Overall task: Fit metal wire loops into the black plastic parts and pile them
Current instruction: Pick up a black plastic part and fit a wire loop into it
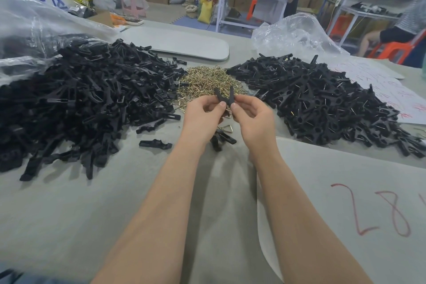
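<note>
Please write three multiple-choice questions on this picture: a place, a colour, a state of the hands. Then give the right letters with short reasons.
1. Where does the heap of wire loops lie?
A. between the left black heap and right black heap
B. inside a clear bag
C. on the floor

2. What colour are the loops?
A. blue
B. gold
C. red

3. What do the left hand and right hand do?
A. both lie flat
B. both pinch the same black piece
C. both hang idle

Key: 1 A, black heaps flank it; 2 B, wire shines gold; 3 B, both grip its lower end.
</note>
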### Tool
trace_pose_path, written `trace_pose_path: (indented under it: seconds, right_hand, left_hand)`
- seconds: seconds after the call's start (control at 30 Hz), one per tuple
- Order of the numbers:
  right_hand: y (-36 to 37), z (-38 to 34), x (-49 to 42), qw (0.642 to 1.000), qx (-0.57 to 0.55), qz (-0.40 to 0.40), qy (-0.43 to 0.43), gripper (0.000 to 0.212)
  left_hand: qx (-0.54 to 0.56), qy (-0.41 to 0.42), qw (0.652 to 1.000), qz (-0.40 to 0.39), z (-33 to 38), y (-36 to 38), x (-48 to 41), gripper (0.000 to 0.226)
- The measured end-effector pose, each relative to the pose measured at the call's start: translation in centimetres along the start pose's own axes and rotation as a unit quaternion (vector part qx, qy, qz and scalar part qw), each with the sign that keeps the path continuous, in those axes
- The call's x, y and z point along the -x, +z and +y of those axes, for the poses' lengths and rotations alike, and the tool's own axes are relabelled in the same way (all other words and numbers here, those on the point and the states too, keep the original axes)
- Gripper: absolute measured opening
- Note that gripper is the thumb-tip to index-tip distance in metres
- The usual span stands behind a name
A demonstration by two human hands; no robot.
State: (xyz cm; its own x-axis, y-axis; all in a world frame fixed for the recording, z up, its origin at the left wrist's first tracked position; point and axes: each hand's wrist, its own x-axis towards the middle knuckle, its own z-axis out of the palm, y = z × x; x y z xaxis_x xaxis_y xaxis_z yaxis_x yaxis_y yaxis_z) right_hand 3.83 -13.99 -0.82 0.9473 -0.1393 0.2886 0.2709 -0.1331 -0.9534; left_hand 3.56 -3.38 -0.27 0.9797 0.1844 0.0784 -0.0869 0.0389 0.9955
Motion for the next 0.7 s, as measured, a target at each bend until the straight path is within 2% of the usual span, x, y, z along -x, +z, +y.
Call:
trace_pose_path:
  seconds: [0.27,0.7]
  right_hand:
    - [-0.04,0.01,0.00,1.000,-0.002,0.008,-0.006,0.017]
    - [-0.49,-0.15,-0.17,0.999,-0.041,-0.003,0.012,0.019]
  left_hand:
    - [0.018,0.003,1.000,-0.006,0.05,-0.02,0.18,0.027]
    - [0.054,-0.014,0.998,-0.013,0.04,0.10,0.18,0.019]
